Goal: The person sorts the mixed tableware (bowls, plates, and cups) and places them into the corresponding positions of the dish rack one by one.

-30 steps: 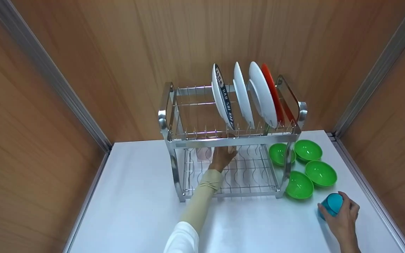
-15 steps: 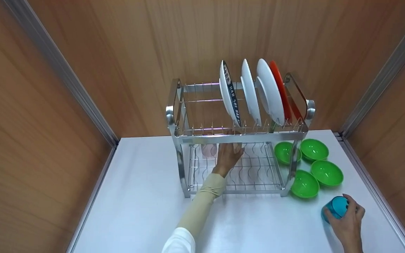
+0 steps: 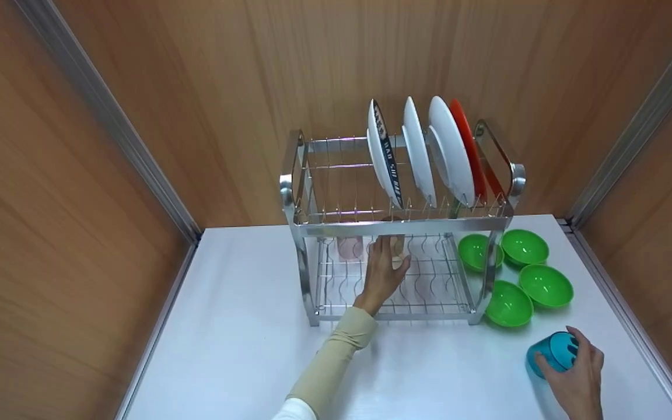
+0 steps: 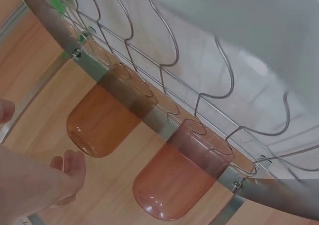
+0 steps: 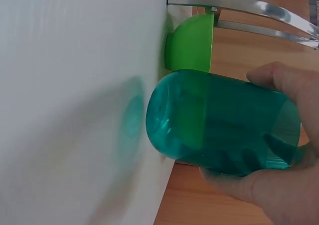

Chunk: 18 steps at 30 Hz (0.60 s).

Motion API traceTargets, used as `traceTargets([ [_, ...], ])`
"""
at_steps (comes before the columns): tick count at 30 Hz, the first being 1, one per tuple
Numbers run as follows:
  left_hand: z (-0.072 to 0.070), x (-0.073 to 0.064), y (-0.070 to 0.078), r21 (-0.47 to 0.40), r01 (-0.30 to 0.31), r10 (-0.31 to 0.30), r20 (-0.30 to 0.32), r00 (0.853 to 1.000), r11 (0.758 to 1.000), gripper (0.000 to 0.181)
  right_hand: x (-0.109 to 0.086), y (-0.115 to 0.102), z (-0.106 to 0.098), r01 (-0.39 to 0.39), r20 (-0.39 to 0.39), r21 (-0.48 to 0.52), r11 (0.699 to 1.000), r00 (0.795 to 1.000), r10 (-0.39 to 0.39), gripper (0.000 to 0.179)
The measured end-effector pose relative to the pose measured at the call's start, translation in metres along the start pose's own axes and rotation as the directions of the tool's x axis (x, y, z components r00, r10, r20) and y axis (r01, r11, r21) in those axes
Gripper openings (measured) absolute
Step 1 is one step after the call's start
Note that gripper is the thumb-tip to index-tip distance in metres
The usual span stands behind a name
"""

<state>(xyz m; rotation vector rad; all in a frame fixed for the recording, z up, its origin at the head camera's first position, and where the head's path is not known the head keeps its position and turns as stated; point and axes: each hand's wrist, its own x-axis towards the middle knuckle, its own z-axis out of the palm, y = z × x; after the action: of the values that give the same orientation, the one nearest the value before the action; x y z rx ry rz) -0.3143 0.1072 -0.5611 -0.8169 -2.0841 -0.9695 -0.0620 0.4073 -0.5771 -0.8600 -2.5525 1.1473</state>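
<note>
We list: lower right of head view, right hand [image 3: 580, 376] grasping blue cup [image 3: 556, 353]; centre, left hand [image 3: 381, 279], fingers loose, near amber cup [image 4: 107, 122].

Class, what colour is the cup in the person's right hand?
The cup is see-through teal, seen best in the right wrist view.

We count one dish rack [image 3: 359, 230] with two tiers, on one counter [image 3: 237, 315]. On the dish rack's upper tier we see four plates: one patterned plate [image 3: 385, 157], two white plates [image 3: 419, 154] and one red plate [image 3: 469, 143]. We count three cups: one amber cup [image 4: 107, 120] and one pink cup [image 4: 174, 180] in the dish rack's lower tier, one teal cup [image 5: 229, 120] to its front right. Right of the dish rack, we see four green bowls [image 3: 546, 286].
</note>
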Motion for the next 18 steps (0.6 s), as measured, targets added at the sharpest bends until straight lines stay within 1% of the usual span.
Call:
traceTargets([
  [5, -0.007, -0.009, 0.014, -0.059, 0.048, -0.046, 0.032, 0.998, 0.997, 0.071, -0.008, -0.008, 0.000, 0.011, 0.031, -0.002, 1.000, 0.999, -0.011, 0.090],
  [8, -0.012, -0.014, 0.024, -0.075, 0.072, -0.068, 0.057, 0.996, 0.995, 0.068, -0.013, -0.013, 0.000, 0.019, 0.044, -0.002, 1.000, 0.999, -0.019, 0.089],
  [11, -0.015, -0.021, 0.030, -0.059, 0.071, -0.067, 0.068, 0.995, 0.996, 0.067, -0.016, -0.019, 0.001, 0.022, 0.069, -0.007, 1.000, 0.997, -0.021, 0.089],
  [14, -0.017, -0.029, 0.036, -0.044, 0.054, -0.051, 0.067, 0.996, 0.998, 0.066, -0.019, -0.023, 0.003, 0.040, 0.099, -0.001, 0.999, 0.994, -0.040, 0.089],
  [18, -0.020, -0.038, 0.045, -0.058, 0.058, -0.053, 0.079, 0.995, 0.997, 0.063, -0.023, -0.027, 0.005, 0.073, 0.135, 0.014, 0.997, 0.988, -0.074, 0.089],
])
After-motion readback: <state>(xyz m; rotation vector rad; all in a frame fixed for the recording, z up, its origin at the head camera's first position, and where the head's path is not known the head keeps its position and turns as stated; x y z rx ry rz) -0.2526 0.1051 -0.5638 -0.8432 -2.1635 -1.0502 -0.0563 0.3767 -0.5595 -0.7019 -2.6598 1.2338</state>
